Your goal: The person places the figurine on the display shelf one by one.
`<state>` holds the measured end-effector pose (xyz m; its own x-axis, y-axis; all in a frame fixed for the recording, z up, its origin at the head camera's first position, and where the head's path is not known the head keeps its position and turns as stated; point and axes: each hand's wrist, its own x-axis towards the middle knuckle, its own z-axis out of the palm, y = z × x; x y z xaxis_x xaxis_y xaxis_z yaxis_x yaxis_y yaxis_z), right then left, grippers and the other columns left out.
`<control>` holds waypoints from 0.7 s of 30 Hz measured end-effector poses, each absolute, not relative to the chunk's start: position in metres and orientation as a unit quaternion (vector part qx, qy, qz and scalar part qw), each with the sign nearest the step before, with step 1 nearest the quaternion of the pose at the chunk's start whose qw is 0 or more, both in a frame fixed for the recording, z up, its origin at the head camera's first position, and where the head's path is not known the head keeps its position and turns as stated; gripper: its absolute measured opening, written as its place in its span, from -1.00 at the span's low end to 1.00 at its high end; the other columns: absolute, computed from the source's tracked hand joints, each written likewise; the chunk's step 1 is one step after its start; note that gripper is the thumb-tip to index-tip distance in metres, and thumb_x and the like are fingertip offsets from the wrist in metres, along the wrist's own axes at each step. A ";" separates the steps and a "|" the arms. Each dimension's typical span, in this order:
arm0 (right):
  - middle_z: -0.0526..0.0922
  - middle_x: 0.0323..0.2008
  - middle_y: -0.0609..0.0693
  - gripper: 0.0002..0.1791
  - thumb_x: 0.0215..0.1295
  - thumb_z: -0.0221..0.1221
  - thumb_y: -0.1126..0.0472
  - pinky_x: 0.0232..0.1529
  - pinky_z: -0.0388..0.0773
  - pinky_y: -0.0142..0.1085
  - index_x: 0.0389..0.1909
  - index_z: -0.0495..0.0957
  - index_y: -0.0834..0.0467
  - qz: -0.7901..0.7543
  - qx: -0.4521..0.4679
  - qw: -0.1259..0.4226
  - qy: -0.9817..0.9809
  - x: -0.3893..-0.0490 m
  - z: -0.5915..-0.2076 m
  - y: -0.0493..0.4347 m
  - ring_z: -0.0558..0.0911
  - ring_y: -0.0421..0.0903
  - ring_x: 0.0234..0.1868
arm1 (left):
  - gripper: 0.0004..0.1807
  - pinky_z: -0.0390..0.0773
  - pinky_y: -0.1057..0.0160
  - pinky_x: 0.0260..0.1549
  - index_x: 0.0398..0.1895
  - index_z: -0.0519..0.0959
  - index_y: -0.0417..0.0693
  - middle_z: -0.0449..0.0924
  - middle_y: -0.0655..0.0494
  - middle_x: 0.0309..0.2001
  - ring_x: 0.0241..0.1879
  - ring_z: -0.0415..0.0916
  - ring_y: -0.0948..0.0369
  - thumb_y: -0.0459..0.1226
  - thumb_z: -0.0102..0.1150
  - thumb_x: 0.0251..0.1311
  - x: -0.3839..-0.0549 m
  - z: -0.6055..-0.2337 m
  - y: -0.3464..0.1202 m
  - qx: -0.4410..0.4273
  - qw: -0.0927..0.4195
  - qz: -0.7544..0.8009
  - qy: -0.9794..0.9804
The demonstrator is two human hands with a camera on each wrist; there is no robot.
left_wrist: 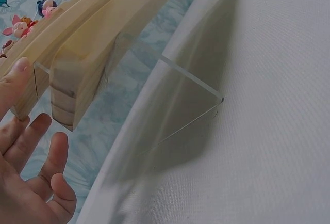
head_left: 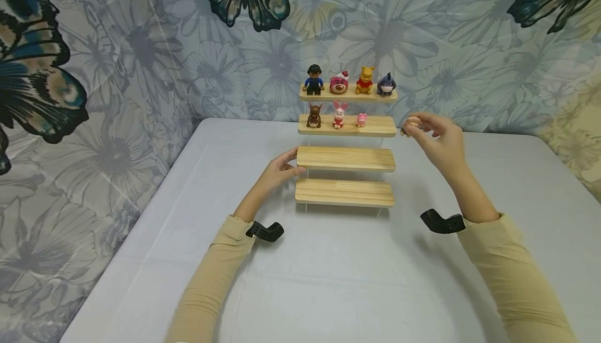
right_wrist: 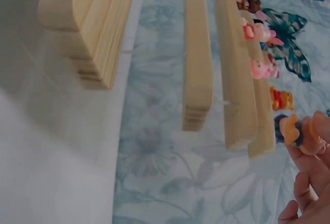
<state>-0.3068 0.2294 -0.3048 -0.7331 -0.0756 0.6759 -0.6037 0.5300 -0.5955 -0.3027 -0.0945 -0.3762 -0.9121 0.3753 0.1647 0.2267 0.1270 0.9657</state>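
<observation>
A tiered display stand with wooden shelves (head_left: 346, 158) on clear supports stands on the white table. My left hand (head_left: 277, 172) grips the left end of the second shelf from the bottom, thumb on top and fingers underneath. In my right hand (head_left: 441, 137), thumb and fingers pinch a small figurine (right_wrist: 293, 130) with orange-yellow and dark blue parts, partly covered by the fingers. It is held just off the right end of the upper middle shelf (head_left: 382, 125). On that shelf are a brown figurine (head_left: 314, 116), a pink-eared piglet (head_left: 338, 116) and a small pink figurine (head_left: 361, 120).
Along the top shelf stand a black-haired figurine (head_left: 313, 80), a pink bear (head_left: 339, 83), a yellow bear in red (head_left: 364, 81) and a blue-grey donkey (head_left: 387, 85). Behind the table hangs a floral cloth (head_left: 225, 71) with butterflies.
</observation>
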 end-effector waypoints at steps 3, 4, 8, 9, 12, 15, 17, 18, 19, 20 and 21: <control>0.50 -0.42 -0.04 -0.76 -0.11 0.15 0.23 -0.49 0.07 -0.35 -0.31 0.52 0.08 0.442 0.198 0.288 -0.826 -0.330 -0.322 0.238 0.42 -0.20 -0.43 | -0.35 0.29 0.15 -0.33 0.13 0.04 -0.15 0.18 -0.02 0.01 -0.31 0.33 0.12 -0.29 0.05 -0.07 -0.304 -0.378 -0.095 0.202 0.060 0.629 0.748; 0.50 -0.39 -0.05 -0.74 -0.11 0.16 0.21 -0.50 0.07 -0.37 -0.30 0.52 0.08 0.448 0.203 0.288 -0.822 -0.344 -0.333 0.245 0.43 -0.20 -0.41 | -0.34 0.29 0.15 -0.33 0.13 0.04 -0.14 0.19 -0.01 0.00 -0.31 0.33 0.12 -0.28 0.05 -0.07 -0.306 -0.379 -0.095 0.201 0.061 0.630 0.748; 0.50 -0.35 -0.08 -0.70 -0.12 0.15 0.14 -0.56 0.11 -0.39 -0.25 0.50 0.04 0.425 0.212 0.303 -0.826 -0.400 -0.377 0.272 0.45 -0.19 -0.41 | -0.31 0.30 0.23 -0.33 0.14 0.05 -0.06 0.20 0.06 0.00 -0.32 0.35 0.15 -0.21 0.09 -0.12 -0.312 -0.388 -0.097 0.195 0.069 0.630 0.749; 0.50 -0.34 -0.09 -0.68 -0.13 0.16 0.12 -0.58 0.12 -0.41 -0.24 0.50 0.01 0.414 0.213 0.315 -0.827 -0.416 -0.390 0.279 0.45 -0.20 -0.41 | -0.30 0.30 0.24 -0.33 0.14 0.05 -0.05 0.21 0.08 -0.01 -0.32 0.35 0.16 -0.20 0.10 -0.13 -0.313 -0.390 -0.098 0.195 0.071 0.631 0.747; 0.49 -0.32 -0.17 -0.67 -0.13 0.16 0.09 -0.62 0.14 -0.40 -0.23 0.48 -0.11 0.394 0.200 0.330 -0.834 -0.446 -0.414 0.290 0.43 -0.20 -0.44 | -0.28 0.30 0.25 -0.33 0.14 0.05 -0.01 0.21 0.13 -0.01 -0.33 0.35 0.16 -0.17 0.11 -0.15 -0.316 -0.396 -0.098 0.194 0.073 0.633 0.746; 0.48 -0.32 -0.23 -0.66 -0.14 0.16 0.06 -0.64 0.13 -0.42 -0.23 0.47 -0.18 0.387 0.190 0.349 -0.832 -0.467 -0.430 0.296 0.41 -0.21 -0.45 | -0.27 0.30 0.24 -0.33 0.14 0.04 -0.04 0.21 0.14 -0.01 -0.34 0.35 0.15 -0.16 0.11 -0.15 -0.317 -0.397 -0.098 0.199 0.069 0.633 0.745; 0.48 -0.32 -0.24 -0.67 -0.14 0.15 0.05 -0.64 0.13 -0.42 -0.23 0.46 -0.19 0.392 0.183 0.351 -0.830 -0.471 -0.432 0.296 0.39 -0.21 -0.47 | -0.27 0.30 0.24 -0.33 0.14 0.04 -0.04 0.21 0.14 -0.01 -0.34 0.34 0.15 -0.16 0.11 -0.15 -0.317 -0.397 -0.098 0.202 0.066 0.632 0.745; 0.48 -0.32 -0.23 -0.67 -0.13 0.14 0.04 -0.64 0.14 -0.42 -0.23 0.46 -0.19 0.397 0.179 0.349 -0.830 -0.471 -0.432 0.295 0.39 -0.20 -0.47 | -0.27 0.29 0.24 -0.33 0.14 0.04 -0.03 0.20 0.14 -0.01 -0.34 0.34 0.15 -0.16 0.11 -0.15 -0.317 -0.397 -0.098 0.201 0.066 0.631 0.746; 0.48 -0.32 -0.23 -0.67 -0.13 0.14 0.04 -0.64 0.14 -0.42 -0.22 0.46 -0.19 0.400 0.174 0.347 -0.830 -0.471 -0.431 0.294 0.38 -0.20 -0.48 | -0.28 0.29 0.24 -0.33 0.14 0.04 -0.01 0.20 0.14 -0.01 -0.34 0.34 0.15 -0.16 0.11 -0.15 -0.317 -0.397 -0.098 0.201 0.066 0.631 0.747; 0.48 -0.33 -0.22 -0.66 -0.13 0.14 0.03 -0.64 0.14 -0.42 -0.22 0.45 -0.19 0.404 0.168 0.344 -0.831 -0.470 -0.431 0.294 0.37 -0.19 -0.48 | -0.28 0.29 0.25 -0.33 0.14 0.05 0.02 0.20 0.15 -0.01 -0.34 0.34 0.16 -0.16 0.11 -0.15 -0.317 -0.396 -0.098 0.198 0.067 0.630 0.748; 0.48 -0.33 -0.22 -0.66 -0.13 0.14 0.02 -0.64 0.14 -0.42 -0.21 0.45 -0.18 0.408 0.161 0.342 -0.831 -0.469 -0.431 0.293 0.37 -0.19 -0.48 | -0.29 0.29 0.25 -0.33 0.13 0.06 0.05 0.19 0.15 0.00 -0.33 0.34 0.17 -0.15 0.11 -0.15 -0.317 -0.396 -0.098 0.197 0.068 0.630 0.748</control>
<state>-0.4692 0.2926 -0.4307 -0.7136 0.0108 0.7005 -0.5473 0.6156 -0.5670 -0.3168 -0.0976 -0.3962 -0.9136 0.3794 0.1465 0.2091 0.1290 0.9694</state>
